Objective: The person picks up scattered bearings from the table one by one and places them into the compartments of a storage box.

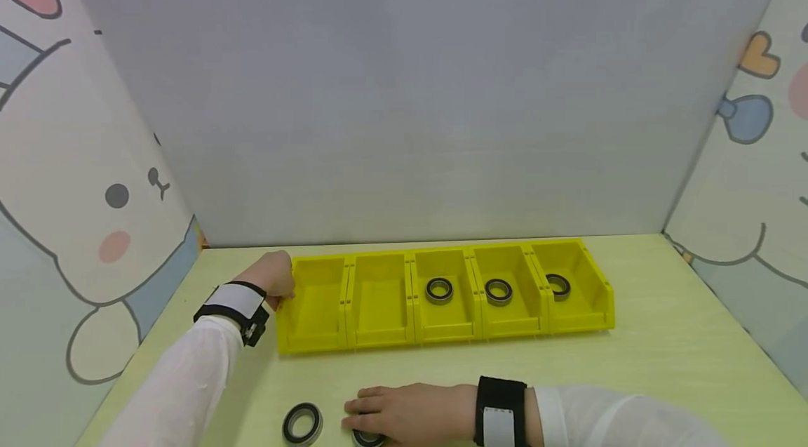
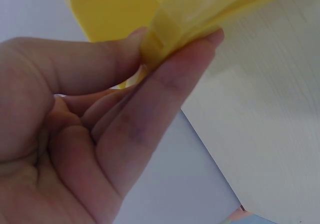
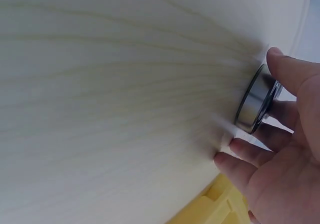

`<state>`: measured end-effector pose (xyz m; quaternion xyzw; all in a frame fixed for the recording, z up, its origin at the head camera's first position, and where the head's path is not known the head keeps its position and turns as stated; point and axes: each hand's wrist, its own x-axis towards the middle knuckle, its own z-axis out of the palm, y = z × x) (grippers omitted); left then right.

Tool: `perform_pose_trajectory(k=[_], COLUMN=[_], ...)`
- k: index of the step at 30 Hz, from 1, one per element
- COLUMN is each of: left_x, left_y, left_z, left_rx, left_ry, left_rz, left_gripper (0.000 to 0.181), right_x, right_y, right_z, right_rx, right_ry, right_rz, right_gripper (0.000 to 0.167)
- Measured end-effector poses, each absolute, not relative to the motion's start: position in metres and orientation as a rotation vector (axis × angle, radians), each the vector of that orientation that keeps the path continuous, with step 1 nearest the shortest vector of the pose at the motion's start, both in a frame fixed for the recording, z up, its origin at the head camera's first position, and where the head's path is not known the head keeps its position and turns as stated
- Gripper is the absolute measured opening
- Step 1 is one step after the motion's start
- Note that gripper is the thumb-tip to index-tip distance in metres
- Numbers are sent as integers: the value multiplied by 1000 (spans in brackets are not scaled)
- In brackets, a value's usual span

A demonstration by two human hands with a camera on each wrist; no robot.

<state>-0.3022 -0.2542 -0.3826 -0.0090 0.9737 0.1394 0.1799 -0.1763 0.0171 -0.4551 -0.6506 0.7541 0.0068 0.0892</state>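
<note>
Left hand [image 1: 273, 274] on yellow bin row [image 1: 445, 332]; right hand [image 1: 419, 412] at a bearing [image 3: 254, 101].
Left fingers pinch the row's left end wall. Right fingers spread over the bearing, which lies on the tabletop [image 1: 656, 349]; whether they pinch it, cannot tell. Second bearing [image 1: 288, 426] nearby, to its left. Three other bearings [image 1: 428, 290], one in each of the three right-hand bins.

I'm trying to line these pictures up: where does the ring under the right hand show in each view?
Head: the ring is at the bottom edge, just left of centre, partly hidden by the right hand.
Left wrist: not in this picture.
Right wrist: right of centre, seen side-on.
Shared landmark: the yellow bins, at the top left-wrist and bottom right-wrist.
</note>
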Motion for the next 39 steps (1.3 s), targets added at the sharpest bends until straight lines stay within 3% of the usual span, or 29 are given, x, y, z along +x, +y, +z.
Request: perform_pose_trajectory(k=[10, 21, 26, 39], left_x=[-305, -304, -301, -300], left_y=[-255, -254, -254, -257], left_z=[-386, -384, -381, -384], left_rx=[-30, -67, -53, -14], left_ry=[2747, 2735, 2738, 2752], left_rz=[420, 414, 419, 412], left_gripper=[10, 12, 10, 9], right_x=[-169, -175, -197, -264], right_y=[-1, 2, 8, 4], right_z=[-456, -438, -416, -372], right_rx=[-2155, -1952, -1780, -1466], right_ry=[2305, 2270, 2309, 2528], right_rz=[136, 103, 21, -163], right_gripper=[27, 26, 33, 10])
